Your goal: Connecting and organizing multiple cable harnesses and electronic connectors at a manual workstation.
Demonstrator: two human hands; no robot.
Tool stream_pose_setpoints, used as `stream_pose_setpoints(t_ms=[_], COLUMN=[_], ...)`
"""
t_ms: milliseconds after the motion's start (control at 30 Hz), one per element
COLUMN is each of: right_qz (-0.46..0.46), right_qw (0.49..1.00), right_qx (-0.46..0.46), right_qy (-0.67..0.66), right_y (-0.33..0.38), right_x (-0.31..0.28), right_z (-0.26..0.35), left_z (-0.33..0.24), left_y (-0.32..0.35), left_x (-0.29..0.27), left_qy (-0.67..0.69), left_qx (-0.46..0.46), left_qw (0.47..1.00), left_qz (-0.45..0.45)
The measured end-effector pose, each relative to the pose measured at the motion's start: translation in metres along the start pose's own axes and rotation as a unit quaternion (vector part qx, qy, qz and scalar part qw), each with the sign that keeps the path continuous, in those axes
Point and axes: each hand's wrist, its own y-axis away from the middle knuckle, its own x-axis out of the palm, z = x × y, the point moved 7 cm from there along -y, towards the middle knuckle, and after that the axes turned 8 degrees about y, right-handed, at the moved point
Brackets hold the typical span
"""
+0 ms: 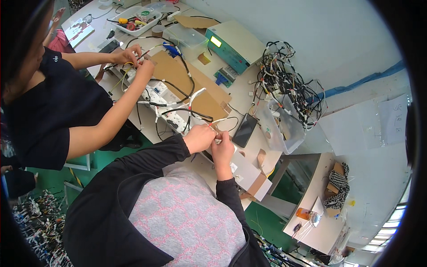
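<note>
At the table's near edge my left hand (200, 139) is closed, its fingers pinching a thin wire of the cable harness (190, 107). This harness has black and white sleeves with a red band and loops over the board. My right hand (223, 152) is closed close beside it, thumb and fingertips pressed together; whatever lies between them is too small to make out. Under and beside my hands runs a long board with white connector blocks (174, 119). A black phone (245, 130) lies just beyond my right hand.
At the left a co-worker's hands (141, 66) handle wires on the same board. Behind stand a green and beige test device (233, 46), a clear plastic bin (284, 129) beside a heap of black cables (289, 84), and a tray of tools (135, 20). Brown cardboard (178, 73) covers the table's middle.
</note>
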Motion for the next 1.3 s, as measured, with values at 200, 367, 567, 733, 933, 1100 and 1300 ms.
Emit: stream_pose_setpoints(t_ms=[200,367,567,733,933,1100,1300], right_qz=[-0.004,-0.014,0.132,0.176,0.090,0.033,0.027], right_qw=[1.000,1.000,0.991,0.977,0.992,0.995,0.996], right_qx=[-0.004,-0.010,-0.034,-0.115,-0.076,-0.071,-0.045], right_qy=[0.003,0.006,0.004,0.028,-0.038,-0.060,-0.067], right_y=[0.000,0.002,0.020,0.064,0.059,0.057,0.075], right_x=[-0.001,-0.004,-0.013,-0.022,-0.039,-0.068,-0.066], right_z=[0.002,0.002,0.012,0.049,0.033,0.029,0.019], left_z=[-0.001,-0.005,-0.003,-0.009,-0.001,0.006,0.007], left_y=[0.003,0.005,0.015,0.021,0.008,0.003,0.001], left_x=[-0.005,-0.010,-0.010,-0.007,0.000,0.005,0.006], left_qy=[0.025,0.036,0.032,0.001,0.019,0.103,0.123], left_qx=[0.000,-0.015,0.003,0.007,0.049,0.032,0.015], left_qw=[1.000,0.999,0.999,0.999,0.992,0.987,0.984], left_qz=[-0.002,-0.011,-0.027,-0.042,-0.114,-0.120,-0.132])
